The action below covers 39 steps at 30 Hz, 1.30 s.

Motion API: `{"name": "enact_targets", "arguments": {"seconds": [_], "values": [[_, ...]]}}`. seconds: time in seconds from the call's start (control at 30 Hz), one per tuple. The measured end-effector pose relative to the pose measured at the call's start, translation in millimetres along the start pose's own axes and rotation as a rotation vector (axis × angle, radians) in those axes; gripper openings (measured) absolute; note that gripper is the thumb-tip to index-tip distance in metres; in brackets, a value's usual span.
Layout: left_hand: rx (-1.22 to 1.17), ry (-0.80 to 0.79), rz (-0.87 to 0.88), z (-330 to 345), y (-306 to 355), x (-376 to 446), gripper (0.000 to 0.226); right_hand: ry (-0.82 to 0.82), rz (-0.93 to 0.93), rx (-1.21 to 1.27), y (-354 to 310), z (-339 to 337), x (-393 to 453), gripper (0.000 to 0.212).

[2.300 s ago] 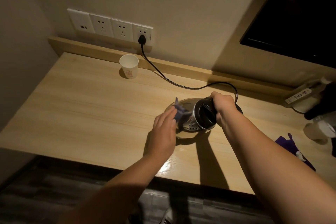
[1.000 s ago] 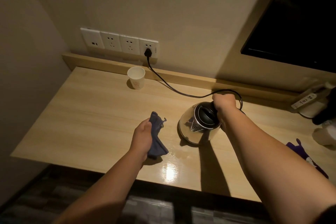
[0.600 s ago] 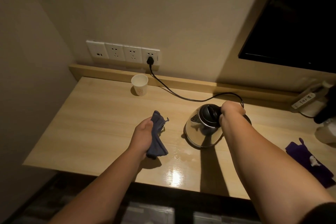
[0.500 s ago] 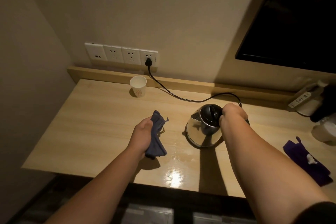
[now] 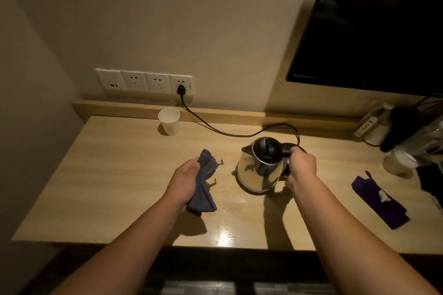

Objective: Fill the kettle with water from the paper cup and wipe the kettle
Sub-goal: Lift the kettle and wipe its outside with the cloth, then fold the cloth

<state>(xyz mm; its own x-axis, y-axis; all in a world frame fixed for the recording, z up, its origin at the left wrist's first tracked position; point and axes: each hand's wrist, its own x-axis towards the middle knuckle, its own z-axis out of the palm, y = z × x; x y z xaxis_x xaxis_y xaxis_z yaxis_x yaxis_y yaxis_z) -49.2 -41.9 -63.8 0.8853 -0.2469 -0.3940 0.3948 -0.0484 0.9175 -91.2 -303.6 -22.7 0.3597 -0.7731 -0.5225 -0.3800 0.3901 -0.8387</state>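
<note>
paper cup [image 5: 169,121] stands upright at the worktop's [image 5: 115,175] back left, near the back ledge, well apart from everything else. your left hand [image 5: 185,181] grips a bunched blue cloth [image 5: 203,189] just above the worktop's middle, cloth end hanging down. right of it, apart from the cloth, the steel kettle [image 5: 260,166] is tilted, lid closed, spout facing left. your right hand [image 5: 302,166] is curled around its black handle. black cord [image 5: 215,129] runs to the wall socket [image 5: 181,84]. purple cloth [image 5: 378,202] lies near the right edge.
</note>
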Motion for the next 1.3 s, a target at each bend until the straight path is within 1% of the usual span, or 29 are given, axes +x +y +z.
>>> {"name": "enact_targets", "arguments": {"seconds": [0.03, 0.13, 0.17, 0.23, 0.33, 0.4, 0.5, 0.57, 0.63, 0.73, 0.8, 0.9, 1.0, 1.1, 1.23, 1.3], "values": [[0.007, -0.019, 0.000, 2, 2, -4, 0.029, -0.062, -0.091, -0.138, 0, -3, -14, 0.043], [0.047, -0.114, -0.004, 4, 10, -16, 0.029, -0.356, -0.441, -0.559, 2, -8, -47, 0.039], [0.068, -0.150, -0.002, 5, 13, -19, 0.029, -0.412, -0.567, -0.660, -2, -7, -58, 0.041], [0.082, -0.212, -0.010, 7, 19, -27, 0.028, -0.536, -0.760, -0.848, -10, -6, -77, 0.045], [0.094, -0.292, -0.023, 9, 29, -39, 0.028, -0.738, -0.967, -1.053, -22, -1, -102, 0.051], [0.126, -0.351, -0.021, 7, 34, -45, 0.028, -0.860, -1.056, -1.177, -28, 4, -111, 0.053], [0.212, -0.411, -0.021, 0, 42, -53, 0.030, -0.996, -1.076, -1.327, -31, 13, -114, 0.049], [0.279, -0.442, -0.019, -4, 47, -59, 0.033, -1.075, -1.054, -1.369, -30, 16, -115, 0.040], [0.359, -0.475, 0.002, -8, 52, -66, 0.032, -1.132, -1.038, -1.369, -28, 16, -114, 0.027], [0.425, -0.563, -0.025, -12, 61, -78, 0.031, -1.163, -1.040, -1.323, -23, 14, -114, 0.018], [0.622, -0.594, 0.000, -16, 65, -84, 0.031, -1.176, -1.026, -1.282, -20, 11, -112, 0.011], [0.959, -0.531, 0.105, -21, 66, -90, 0.020, -1.216, -0.976, -1.232, -18, 5, -110, 0.004], [1.069, -0.471, 0.133, -23, 65, -97, 0.014, -1.238, -0.947, -1.223, -18, -1, -109, 0.005], [1.138, -0.432, 0.167, -17, 66, -105, 0.016, -1.242, -0.948, -1.244, -17, -6, -107, 0.008], [1.229, -0.372, 0.213, -10, 59, -108, 0.017, -1.203, -0.990, -1.255, -11, -6, -107, 0.013], [1.252, -0.379, 0.216, -11, 55, -107, 0.018, -1.200, -0.977, -1.254, -7, -3, -108, 0.021]]}}
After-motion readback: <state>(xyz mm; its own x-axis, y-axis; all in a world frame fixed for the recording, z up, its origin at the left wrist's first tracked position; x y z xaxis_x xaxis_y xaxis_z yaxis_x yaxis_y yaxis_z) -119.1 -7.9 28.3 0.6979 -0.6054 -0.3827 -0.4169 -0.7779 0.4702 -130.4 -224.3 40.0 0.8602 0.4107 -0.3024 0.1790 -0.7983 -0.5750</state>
